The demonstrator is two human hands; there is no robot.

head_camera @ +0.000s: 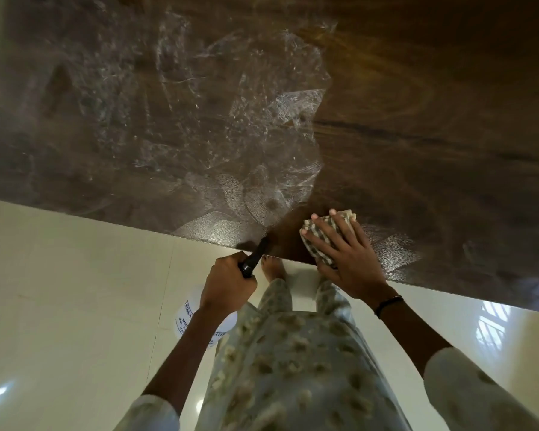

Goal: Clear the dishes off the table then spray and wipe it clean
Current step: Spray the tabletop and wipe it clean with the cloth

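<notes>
The dark brown wooden table (417, 104) fills the upper part of the head view, its near edge running diagonally. Wet streaks and smears (199, 104) cover its left and middle. My right hand (346, 259) presses flat, fingers spread, on a checked cloth (325, 234) at the table's near edge. My left hand (227, 281) grips the black trigger head (255, 259) of a white spray bottle (190, 315), held below the table edge with the nozzle pointing at the table. No dishes are in view on the table.
Glossy cream floor tiles (75, 290) lie below the table edge. My bare foot (273, 269) stands close to the edge, under my patterned clothing (293, 353). A black band (388, 304) sits on my right wrist.
</notes>
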